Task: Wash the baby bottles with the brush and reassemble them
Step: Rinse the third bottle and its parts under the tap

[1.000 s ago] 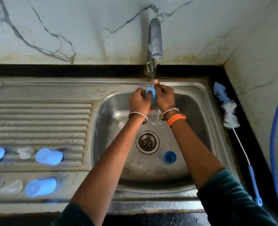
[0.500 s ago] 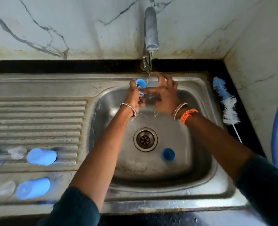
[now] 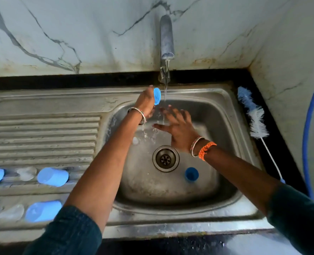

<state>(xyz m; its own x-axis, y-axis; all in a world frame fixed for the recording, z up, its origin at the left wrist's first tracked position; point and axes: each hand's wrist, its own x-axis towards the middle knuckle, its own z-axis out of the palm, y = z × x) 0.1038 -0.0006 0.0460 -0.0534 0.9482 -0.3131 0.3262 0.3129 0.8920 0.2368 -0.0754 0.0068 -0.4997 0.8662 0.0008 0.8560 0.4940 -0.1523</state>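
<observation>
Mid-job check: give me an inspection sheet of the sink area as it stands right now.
Surface: steel sink with ribbed drainboard; tap running.
Job's things: blue ring held up by the left hand; blue cap in the basin; blue and clear bottle parts on the drainboard; bottle brush lying on the right counter.
Clutter: nothing seen.
Hands: left grips the ring; right hand spread open under the stream, holding nothing.
Cables: blue hose along the right wall.
Surroundings: stained marble walls.
</observation>
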